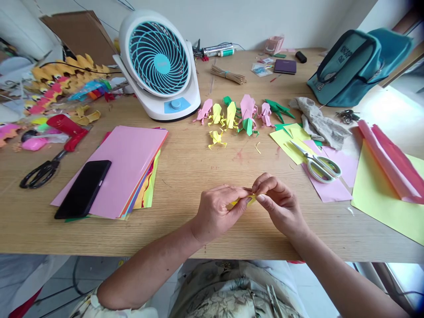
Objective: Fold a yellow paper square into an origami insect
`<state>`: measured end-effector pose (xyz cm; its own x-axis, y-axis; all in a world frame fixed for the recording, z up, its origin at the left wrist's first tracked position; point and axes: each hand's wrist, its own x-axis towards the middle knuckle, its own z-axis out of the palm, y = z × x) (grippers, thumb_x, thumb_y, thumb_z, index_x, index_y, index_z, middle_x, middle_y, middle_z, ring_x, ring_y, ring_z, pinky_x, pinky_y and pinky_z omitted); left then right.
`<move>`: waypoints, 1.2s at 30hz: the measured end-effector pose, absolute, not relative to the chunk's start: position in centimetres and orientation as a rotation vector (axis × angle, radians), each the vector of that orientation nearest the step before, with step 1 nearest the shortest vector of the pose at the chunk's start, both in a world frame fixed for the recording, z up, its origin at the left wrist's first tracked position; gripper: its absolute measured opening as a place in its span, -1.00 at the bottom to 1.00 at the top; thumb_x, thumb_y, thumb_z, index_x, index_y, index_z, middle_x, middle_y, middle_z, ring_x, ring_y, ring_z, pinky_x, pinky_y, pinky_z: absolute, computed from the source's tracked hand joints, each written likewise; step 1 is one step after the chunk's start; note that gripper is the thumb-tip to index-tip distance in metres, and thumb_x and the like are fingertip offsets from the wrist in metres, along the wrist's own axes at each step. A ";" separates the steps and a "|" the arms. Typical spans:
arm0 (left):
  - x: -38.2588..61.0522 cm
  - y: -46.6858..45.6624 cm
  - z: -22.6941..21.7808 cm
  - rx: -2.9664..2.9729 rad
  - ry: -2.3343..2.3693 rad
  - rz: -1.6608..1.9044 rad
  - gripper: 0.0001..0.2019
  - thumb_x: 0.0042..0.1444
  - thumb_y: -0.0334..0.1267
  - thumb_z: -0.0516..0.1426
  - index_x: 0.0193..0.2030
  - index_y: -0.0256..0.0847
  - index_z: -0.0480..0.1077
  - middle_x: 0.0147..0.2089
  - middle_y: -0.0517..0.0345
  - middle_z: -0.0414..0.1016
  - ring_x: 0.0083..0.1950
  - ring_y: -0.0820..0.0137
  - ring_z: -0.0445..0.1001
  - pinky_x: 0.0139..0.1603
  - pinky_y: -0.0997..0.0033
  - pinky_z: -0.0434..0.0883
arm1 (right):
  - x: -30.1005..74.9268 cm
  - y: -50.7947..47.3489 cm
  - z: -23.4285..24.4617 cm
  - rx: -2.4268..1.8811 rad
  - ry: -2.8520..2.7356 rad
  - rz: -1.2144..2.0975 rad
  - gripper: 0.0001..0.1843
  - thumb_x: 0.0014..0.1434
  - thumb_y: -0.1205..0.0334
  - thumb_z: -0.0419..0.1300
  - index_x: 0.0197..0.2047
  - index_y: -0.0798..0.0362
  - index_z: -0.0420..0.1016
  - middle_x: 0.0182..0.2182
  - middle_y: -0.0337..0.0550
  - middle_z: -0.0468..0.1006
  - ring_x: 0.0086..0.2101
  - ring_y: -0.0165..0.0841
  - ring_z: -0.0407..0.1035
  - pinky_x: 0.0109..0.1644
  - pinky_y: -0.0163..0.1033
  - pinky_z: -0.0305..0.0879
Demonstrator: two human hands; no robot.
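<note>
Between my two hands, just above the front part of the table, is a small folded piece of yellow paper (243, 201), mostly hidden by fingers. My left hand (220, 207) pinches it from the left between thumb and forefinger. From the right, the thumb and fingertips of my right hand (278, 198) close on its other end. Beyond the hands stand several folded paper figures, among them a yellow one (217, 138), a large pink one (247, 107) and a green one (248, 126). Scissors with pale handles (323, 168) lie to the right on pink and yellow paper.
On the left, a black phone (82, 190) rests on a stack of coloured paper (129, 163). Behind it stands a white fan (159, 62). Black-handled scissors (41, 173) lie farther left. A teal bag (351, 66), a grey cloth (318, 119) and yellow sheets (380, 194) occupy the right side.
</note>
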<state>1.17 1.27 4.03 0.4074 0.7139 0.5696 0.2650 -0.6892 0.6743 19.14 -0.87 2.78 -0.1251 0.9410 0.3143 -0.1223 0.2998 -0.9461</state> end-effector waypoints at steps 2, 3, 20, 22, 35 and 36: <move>1.1 1.3 4.0 2.182 0.825 1.234 -0.85 0.21 -0.44 0.18 -0.15 -0.16 0.54 -0.13 0.13 0.68 -0.13 0.41 0.65 -0.05 0.47 0.53 | 19.2 -0.8 2.7 -0.817 -1.359 1.126 -0.94 0.27 0.28 0.25 -0.27 -0.05 0.49 -0.29 -0.16 0.39 -0.23 -0.32 0.32 -0.12 -0.20 0.33; 1.1 1.3 3.9 2.182 0.821 1.236 -0.84 0.21 -0.45 0.18 -0.15 -0.16 0.54 -0.13 0.12 0.68 -0.13 0.41 0.65 -0.05 0.47 0.53 | 19.2 -0.8 2.6 -0.813 -1.355 1.132 -0.94 0.27 0.28 0.24 -0.27 -0.06 0.49 -0.29 -0.16 0.39 -0.23 -0.32 0.32 -0.13 -0.20 0.33; 1.0 1.7 3.6 2.236 0.816 1.267 -0.81 0.20 -0.48 0.13 -0.17 -0.16 0.54 -0.21 0.11 0.68 -0.19 0.41 0.63 -0.11 0.45 0.54 | 19.0 -0.6 2.7 -0.920 -1.397 1.066 -0.88 0.21 0.18 0.32 -0.17 -0.07 0.52 -0.27 -0.14 0.47 -0.21 -0.27 0.35 -0.12 -0.15 0.32; 1.0 1.7 3.4 2.250 0.833 1.262 -0.85 0.20 -0.46 0.14 -0.23 -0.18 0.53 -0.26 0.11 0.66 -0.23 0.41 0.62 -0.15 0.45 0.53 | 19.0 -0.6 2.5 -0.940 -1.458 1.031 -0.89 0.20 0.18 0.33 -0.18 -0.06 0.54 -0.28 -0.13 0.48 -0.22 -0.26 0.36 -0.11 -0.13 0.32; 1.2 1.6 3.3 2.143 0.908 1.290 -0.94 0.16 -0.41 0.21 -0.28 -0.18 0.44 -0.30 0.17 0.61 -0.25 0.42 0.58 -0.18 0.43 0.47 | 19.0 -0.5 2.8 -0.880 -1.388 1.064 -0.97 0.20 0.26 0.32 -0.30 -0.06 0.58 -0.31 -0.16 0.48 -0.24 -0.31 0.36 -0.14 -0.18 0.32; 1.2 1.6 3.3 2.147 0.906 1.291 -0.92 0.15 -0.43 0.21 -0.29 -0.18 0.43 -0.30 0.18 0.61 -0.26 0.42 0.58 -0.18 0.43 0.47 | 19.0 -0.5 2.8 -0.881 -1.387 1.066 -0.97 0.20 0.26 0.32 -0.30 -0.06 0.58 -0.32 -0.16 0.48 -0.24 -0.31 0.36 -0.14 -0.18 0.31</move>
